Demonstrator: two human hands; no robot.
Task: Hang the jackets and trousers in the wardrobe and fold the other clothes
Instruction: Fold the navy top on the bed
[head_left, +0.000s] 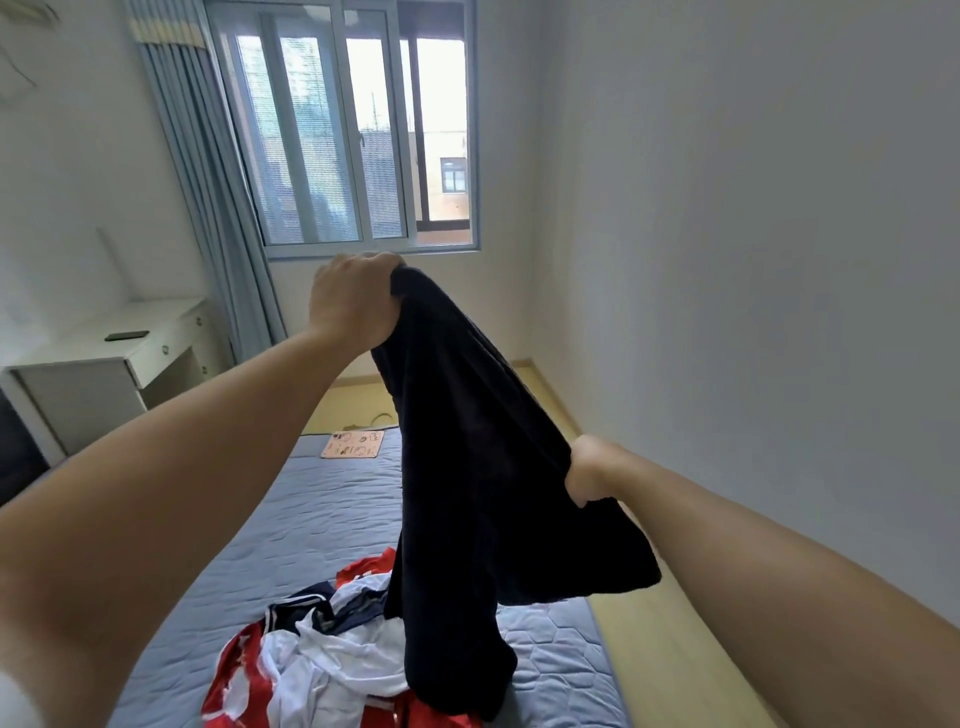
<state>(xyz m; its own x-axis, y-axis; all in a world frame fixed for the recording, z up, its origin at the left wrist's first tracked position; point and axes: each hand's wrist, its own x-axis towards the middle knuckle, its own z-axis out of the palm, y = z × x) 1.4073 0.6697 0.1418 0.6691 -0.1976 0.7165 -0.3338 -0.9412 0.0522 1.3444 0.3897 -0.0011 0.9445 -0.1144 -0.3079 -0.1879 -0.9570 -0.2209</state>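
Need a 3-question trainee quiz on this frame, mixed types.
1. True or false: the left hand and the right hand both grip the black garment.
2. Which hand is higher in the view? A) left B) right C) level
3. Fill in: the pile of red, white and navy clothes lies on the ____.

Key: 1 true; 2 A; 3 bed.
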